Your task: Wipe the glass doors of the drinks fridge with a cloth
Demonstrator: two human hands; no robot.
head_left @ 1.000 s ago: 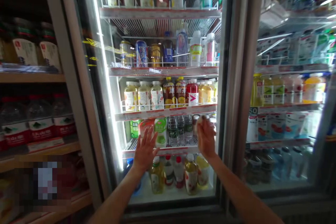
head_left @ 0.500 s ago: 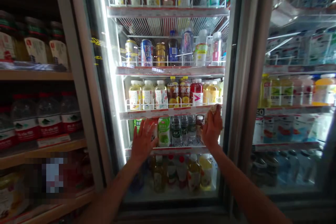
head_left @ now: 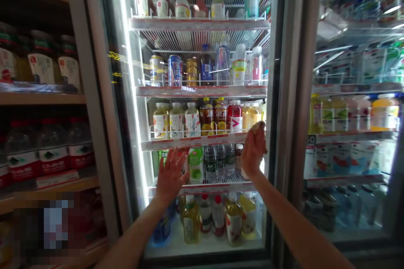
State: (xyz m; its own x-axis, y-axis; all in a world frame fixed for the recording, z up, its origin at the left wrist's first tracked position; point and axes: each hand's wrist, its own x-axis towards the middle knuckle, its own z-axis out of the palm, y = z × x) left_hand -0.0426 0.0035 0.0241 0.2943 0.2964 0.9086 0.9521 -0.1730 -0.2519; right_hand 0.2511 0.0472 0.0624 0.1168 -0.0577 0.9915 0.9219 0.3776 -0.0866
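My left hand (head_left: 170, 176) lies flat with fingers spread against the glass door (head_left: 202, 71) of a lit drinks fridge, at the height of a green-labelled bottle (head_left: 196, 164). My right hand (head_left: 253, 149) is raised near the door's right edge, fingers curled round a small pale wad (head_left: 259, 125), perhaps a cloth, pressed to the glass. Behind the glass, shelves hold several bottles and cans.
A wooden shelf unit (head_left: 41, 98) with water bottles and jars stands to the left. A second fridge (head_left: 350, 105) with a closed glass door stands to the right. A grey door frame (head_left: 295, 92) separates the two fridges.
My right hand with the wad has risen along the glass from the lower shelf level to the shelf above. My left hand stayed flat on the glass, shifting slightly.
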